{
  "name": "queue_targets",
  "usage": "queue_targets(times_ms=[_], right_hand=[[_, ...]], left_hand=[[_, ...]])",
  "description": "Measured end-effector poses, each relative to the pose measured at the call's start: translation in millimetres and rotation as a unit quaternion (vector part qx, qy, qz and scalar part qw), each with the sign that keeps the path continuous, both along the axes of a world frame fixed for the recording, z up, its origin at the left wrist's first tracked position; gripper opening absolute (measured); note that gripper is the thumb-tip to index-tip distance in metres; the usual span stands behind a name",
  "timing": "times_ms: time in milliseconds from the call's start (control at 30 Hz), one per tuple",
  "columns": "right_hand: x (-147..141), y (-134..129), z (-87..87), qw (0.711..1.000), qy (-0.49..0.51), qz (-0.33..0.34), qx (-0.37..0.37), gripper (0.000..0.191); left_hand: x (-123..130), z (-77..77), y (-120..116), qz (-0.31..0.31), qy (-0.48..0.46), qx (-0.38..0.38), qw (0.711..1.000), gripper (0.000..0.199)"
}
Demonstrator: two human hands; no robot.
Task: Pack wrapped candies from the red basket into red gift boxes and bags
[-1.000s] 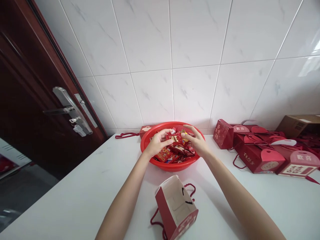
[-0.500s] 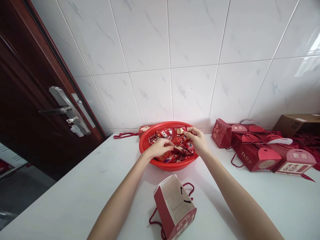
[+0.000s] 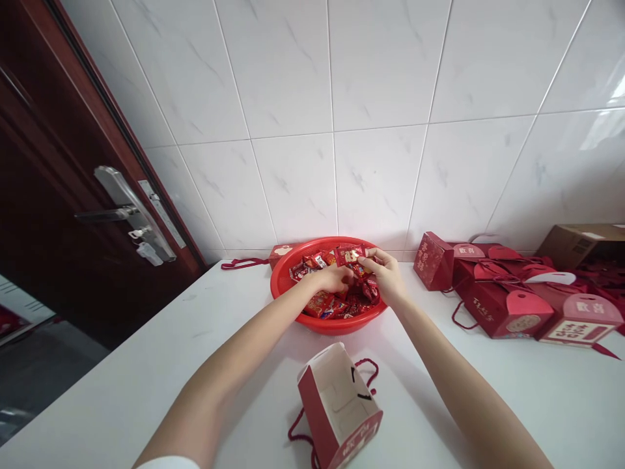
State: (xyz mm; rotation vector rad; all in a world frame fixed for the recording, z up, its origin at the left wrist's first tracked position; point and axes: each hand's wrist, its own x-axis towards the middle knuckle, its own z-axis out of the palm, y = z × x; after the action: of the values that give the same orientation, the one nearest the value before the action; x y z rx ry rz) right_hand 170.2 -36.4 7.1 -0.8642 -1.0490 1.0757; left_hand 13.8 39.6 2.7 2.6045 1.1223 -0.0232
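Observation:
A red plastic basket (image 3: 280, 280) full of wrapped candies (image 3: 319, 305) stands against the tiled wall. Over its right side, my right hand (image 3: 383, 270) pinches a red candy packet (image 3: 349, 255) between thumb and fingers. My left hand (image 3: 336, 280) reaches down among the candies in the middle, its fingers bent and their tips partly hidden, so I cannot make out what they touch. In front of the basket stands an open red gift box (image 3: 319, 410), with its pale inside showing and red cord handles (image 3: 368, 371) at its sides.
Several closed red gift boxes (image 3: 502, 299) sit at the right by the wall, with a brown carton (image 3: 576, 244) behind them. Another red box (image 3: 280, 251) with a ribbon is partly behind the basket. A dark door (image 3: 58, 195) is at the left.
My left hand has moved right and deeper into the candies, nearer my right hand. The right hand stays nearly in place with the packet.

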Motion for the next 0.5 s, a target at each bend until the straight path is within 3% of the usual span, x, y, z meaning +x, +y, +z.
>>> queue_targets(times_ms=[67,300,500], right_hand=[[0,1,-1.2,1.0,-0.004,-0.003,0.0,0.042],[0,3,-4.6,1.0,0.015,0.001,-0.009,0.04],[0,2,-4.6,1.0,0.016,0.006,-0.011,0.038]], left_hand=[[0,-3.2,-2,-0.018,0.001,-0.019,1.0,0.025],[6,-5.9,-16,-0.078,-0.016,-0.067,0.995,0.043],[8,-8.9,-15,-0.05,-0.018,-0.073,0.996,0.034]])
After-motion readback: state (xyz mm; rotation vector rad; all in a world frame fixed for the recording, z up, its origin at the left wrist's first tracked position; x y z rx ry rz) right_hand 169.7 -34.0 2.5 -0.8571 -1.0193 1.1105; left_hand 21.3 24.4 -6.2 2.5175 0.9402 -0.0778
